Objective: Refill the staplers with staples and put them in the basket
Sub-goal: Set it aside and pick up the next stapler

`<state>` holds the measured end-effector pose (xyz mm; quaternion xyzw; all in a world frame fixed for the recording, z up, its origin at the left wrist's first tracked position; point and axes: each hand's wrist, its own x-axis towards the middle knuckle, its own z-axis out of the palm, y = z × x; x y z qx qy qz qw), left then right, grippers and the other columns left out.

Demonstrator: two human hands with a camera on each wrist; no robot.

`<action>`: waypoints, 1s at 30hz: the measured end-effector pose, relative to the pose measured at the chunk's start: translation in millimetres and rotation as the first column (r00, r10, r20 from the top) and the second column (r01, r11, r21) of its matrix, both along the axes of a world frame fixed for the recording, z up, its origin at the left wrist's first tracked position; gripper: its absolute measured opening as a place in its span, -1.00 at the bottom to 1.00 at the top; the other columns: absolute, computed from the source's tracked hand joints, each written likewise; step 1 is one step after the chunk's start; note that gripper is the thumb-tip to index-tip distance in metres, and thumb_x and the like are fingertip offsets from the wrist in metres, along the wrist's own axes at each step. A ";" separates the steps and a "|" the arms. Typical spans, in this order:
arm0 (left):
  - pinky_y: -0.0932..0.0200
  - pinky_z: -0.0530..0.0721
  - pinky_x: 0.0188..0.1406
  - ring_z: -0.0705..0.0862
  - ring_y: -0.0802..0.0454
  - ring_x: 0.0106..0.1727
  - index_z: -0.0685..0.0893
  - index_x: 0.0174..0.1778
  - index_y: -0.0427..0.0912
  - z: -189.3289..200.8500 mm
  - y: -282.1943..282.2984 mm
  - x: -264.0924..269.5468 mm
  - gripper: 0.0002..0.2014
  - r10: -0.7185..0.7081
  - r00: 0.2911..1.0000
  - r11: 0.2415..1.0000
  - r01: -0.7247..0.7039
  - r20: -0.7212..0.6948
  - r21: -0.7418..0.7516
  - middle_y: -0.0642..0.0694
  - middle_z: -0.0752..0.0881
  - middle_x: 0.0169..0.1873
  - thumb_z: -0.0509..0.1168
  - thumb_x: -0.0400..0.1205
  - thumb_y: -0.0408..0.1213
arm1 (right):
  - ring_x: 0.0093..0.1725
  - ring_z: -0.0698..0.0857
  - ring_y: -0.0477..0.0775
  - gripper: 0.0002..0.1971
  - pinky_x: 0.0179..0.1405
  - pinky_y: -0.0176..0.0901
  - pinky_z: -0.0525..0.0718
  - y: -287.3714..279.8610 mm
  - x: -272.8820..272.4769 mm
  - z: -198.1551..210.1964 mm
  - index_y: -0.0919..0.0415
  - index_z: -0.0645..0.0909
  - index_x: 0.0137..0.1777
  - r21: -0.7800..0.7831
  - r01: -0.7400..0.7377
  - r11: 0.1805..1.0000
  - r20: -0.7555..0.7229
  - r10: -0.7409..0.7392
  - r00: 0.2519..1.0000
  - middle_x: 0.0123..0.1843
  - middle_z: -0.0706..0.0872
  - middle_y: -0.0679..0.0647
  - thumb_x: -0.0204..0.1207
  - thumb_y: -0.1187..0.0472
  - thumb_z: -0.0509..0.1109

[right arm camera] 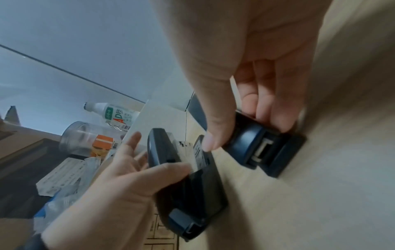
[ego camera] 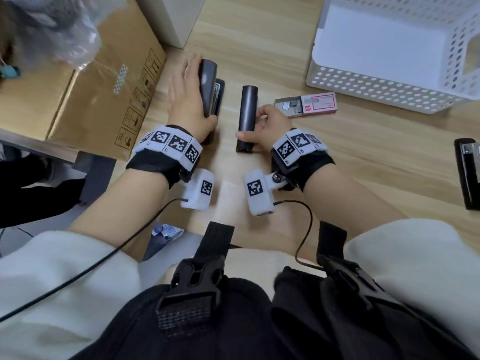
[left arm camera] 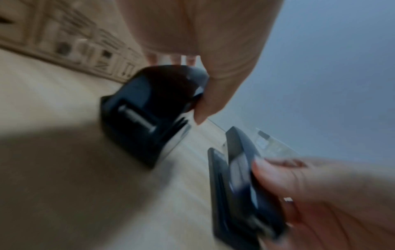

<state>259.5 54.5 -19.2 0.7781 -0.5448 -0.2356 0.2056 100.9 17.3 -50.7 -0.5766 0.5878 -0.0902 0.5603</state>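
- The white perforated basket (ego camera: 384,84) sits at the far right of the wooden table (ego camera: 272,35), with no stapler in it; you judge it light and rigid, so it can stay where it is while the staplers go in over the rim.
- Your left hand (ego camera: 187,100) wraps the lid of the left stapler (ego camera: 209,92), thumb curled round its near end; the lid is hinged up off the base, which lies on the table beside the cardboard box (ego camera: 85,94). It looks like hard, smooth plastic over metal, probably hefty for its size and a little slick, so grip the flat sides near the hinge.
- Your right hand (ego camera: 267,123) pinches the near end of the middle stapler (ego camera: 248,113), thumb on its left side and fingers curled on the right; it lies closed, pointing away from you. It is stiff, and you judge the spring-loaded lid likely to snap back, so keep your fingertips clear of the magazine.
- A third stapler (ego camera: 467,172) lies opened flat at the right edge, untouched.
- The staple box (ego camera: 311,103) lies slid open between the middle stapler and the basket. The strips are likely brittle, so lift them by the long sides.
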 end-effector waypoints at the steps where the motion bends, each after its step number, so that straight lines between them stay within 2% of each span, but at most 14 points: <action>1: 0.19 0.00 0.51 0.09 -0.11 0.62 -0.06 0.60 -0.07 -4.3 1.5 2.0 -0.05 -0.001 0.997 1.000 0.002 -0.080 0.012 -0.19 0.08 0.59 0.39 0.39 -0.43 | -0.22 0.70 0.14 -0.47 -0.18 0.06 0.80 -1.4 7.1 -1.0 0.20 0.42 0.13 0.024 0.031 0.999 0.026 -0.031 0.999 -0.31 0.54 0.00 0.27 0.17 0.62; 3: 0.19 0.25 0.49 0.30 -0.09 0.54 -0.14 0.60 -0.03 -11.5 2.8 4.8 -0.06 -0.010 0.979 0.999 0.019 -0.201 0.047 -0.18 0.18 0.57 0.32 0.44 -0.44 | -0.06 0.74 0.20 -0.44 -0.09 0.13 0.79 -3.5 16.0 -1.6 0.26 0.42 0.27 0.065 0.077 0.995 0.076 -0.082 0.994 -0.20 0.56 0.04 0.33 0.20 0.57; 5: 0.09 0.44 0.44 0.42 -0.08 0.47 -0.17 0.59 0.03 -12.3 1.8 5.0 -0.07 -0.004 0.970 0.998 0.020 -0.242 0.064 -0.17 0.23 0.56 0.30 0.46 -0.43 | -0.08 0.71 0.11 -0.46 -0.14 0.01 0.80 -4.4 16.8 -1.8 0.27 0.42 0.32 0.080 0.105 0.991 0.120 -0.114 0.986 -0.20 0.56 0.02 0.38 0.24 0.53; 6: 0.13 0.42 0.44 0.40 -0.07 0.48 -0.17 0.59 0.03 -11.5 1.1 4.2 -0.07 -0.001 0.970 0.998 0.016 -0.245 0.063 -0.16 0.21 0.57 0.30 0.47 -0.44 | -0.12 0.68 0.07 -0.50 -0.16 -0.06 0.78 -4.3 14.4 -1.2 0.25 0.43 0.32 0.074 0.115 0.991 0.131 -0.124 0.984 -0.19 0.58 0.04 0.41 0.25 0.50; 8: 0.25 0.28 0.44 0.28 -0.03 0.55 -0.14 0.60 -0.01 -6.7 0.6 -1.3 -0.09 0.022 0.976 0.998 -0.009 -0.215 0.063 -0.14 0.14 0.59 0.30 0.48 -0.44 | -0.16 0.65 0.07 -0.60 -0.13 -0.04 0.74 -3.6 3.9 1.2 0.18 0.49 0.25 0.052 0.157 0.986 0.150 -0.163 0.975 -0.19 0.60 0.07 0.43 0.25 0.48; 9: 0.20 0.20 0.50 0.19 -0.05 0.58 -0.10 0.61 -0.04 -3.2 0.2 -6.6 -0.10 0.044 0.986 0.998 -0.036 -0.158 0.048 -0.14 0.11 0.59 0.31 0.46 -0.43 | -0.20 0.63 0.05 -0.66 -0.11 0.00 0.70 -3.6 -5.1 3.4 0.13 0.51 0.18 0.029 0.185 0.982 0.161 -0.187 0.969 -0.25 0.59 0.04 0.43 0.25 0.47; 12: -0.15 0.07 0.60 0.06 -0.17 0.62 0.08 0.57 -0.11 12.9 -5.3 -37.4 -0.17 0.058 0.996 0.994 -0.051 0.066 -0.100 -0.20 0.05 0.60 0.30 0.38 -0.35 | -0.23 0.61 -0.03 -0.76 -0.03 -0.03 0.61 -3.3 -45.5 14.7 0.01 0.53 0.02 -0.076 0.299 0.951 0.192 -0.280 0.941 -0.35 0.58 -0.07 0.42 0.27 0.45; 16: -0.19 0.16 0.55 0.13 -0.17 0.60 0.18 0.54 -0.11 22.2 -21.4 -97.8 -0.24 -0.196 0.979 0.964 0.202 0.052 -0.174 -0.20 0.09 0.59 0.30 0.39 -0.29 | -0.26 0.60 -0.10 -0.77 -0.06 -0.20 0.61 7.5 -113.9 36.2 0.05 0.60 -0.03 -0.266 0.507 0.820 0.229 -0.457 0.859 -0.28 0.63 -0.04 0.39 0.37 0.41; 18: -0.15 0.19 0.53 0.18 -0.18 0.58 0.22 0.53 -0.12 18.1 -27.7 -140.2 -0.27 -0.307 0.952 0.937 0.302 -0.001 -0.173 -0.22 0.15 0.57 0.29 0.40 -0.29 | -0.03 0.61 -0.05 -0.77 0.08 -0.25 0.55 17.2 -158.9 44.0 0.09 0.63 0.01 -0.436 0.546 0.715 0.141 -0.546 0.826 -0.07 0.63 0.01 0.37 0.33 0.43; 21: -0.16 0.19 0.56 0.16 -0.18 0.59 0.23 0.53 -0.08 -5.1 -25.7 -203.2 -0.27 -0.412 0.908 0.910 0.406 -0.077 -0.083 -0.19 0.14 0.58 0.30 0.41 -0.38 | 0.32 0.45 0.06 -0.67 0.25 -0.30 0.31 31.2 -230.3 41.5 0.07 0.61 0.14 -0.622 0.519 0.587 -0.061 -0.696 0.715 0.23 0.50 0.03 0.35 0.24 0.43; 24: -0.14 0.16 0.54 0.05 -0.13 0.62 0.19 0.55 0.03 -32.3 -13.4 -239.7 -0.21 -0.484 0.871 0.865 0.490 -0.080 0.104 -0.11 0.00 0.63 0.39 0.41 -0.31 | 0.43 0.37 0.15 -0.41 0.35 -0.12 0.32 38.5 -288.2 31.4 0.06 0.47 0.35 -0.676 0.557 0.483 -0.159 -0.833 0.529 0.45 0.38 0.10 0.26 0.23 0.45; 26: -0.10 0.08 0.58 -0.03 -0.11 0.65 0.13 0.57 0.07 -47.1 -6.8 -248.8 -0.14 -0.536 0.844 0.821 0.527 -0.023 0.217 -0.10 -0.08 0.64 0.45 0.40 -0.16 | 0.49 0.33 0.15 -0.29 0.42 -0.04 0.33 38.9 -315.3 24.3 0.04 0.36 0.45 -0.638 0.607 0.474 -0.209 -0.865 0.456 0.53 0.32 0.09 0.26 0.21 0.47; 28: -0.13 -0.04 0.60 -0.14 -0.10 0.66 0.07 0.58 0.12 -58.0 -3.8 -253.2 -0.11 -0.570 0.821 0.788 0.532 0.040 0.309 -0.09 -0.16 0.65 0.46 0.41 -0.05 | 0.50 0.36 0.13 -0.24 0.44 -0.04 0.34 38.6 -335.8 16.6 0.04 0.27 0.51 -0.554 0.648 0.522 -0.232 -0.845 0.482 0.53 0.34 0.07 0.30 0.22 0.49; 30: -0.21 -0.17 0.58 -0.24 -0.07 0.65 0.03 0.57 0.18 -63.1 -2.7 -253.3 -0.11 -0.570 0.820 0.777 0.518 0.049 0.358 -0.04 -0.23 0.64 0.44 0.42 -0.02 | 0.43 0.47 0.10 -0.31 0.34 -0.20 0.39 37.7 -346.0 10.4 0.07 0.29 0.50 -0.459 0.673 0.581 -0.191 -0.804 0.564 0.47 0.46 0.07 0.38 0.29 0.44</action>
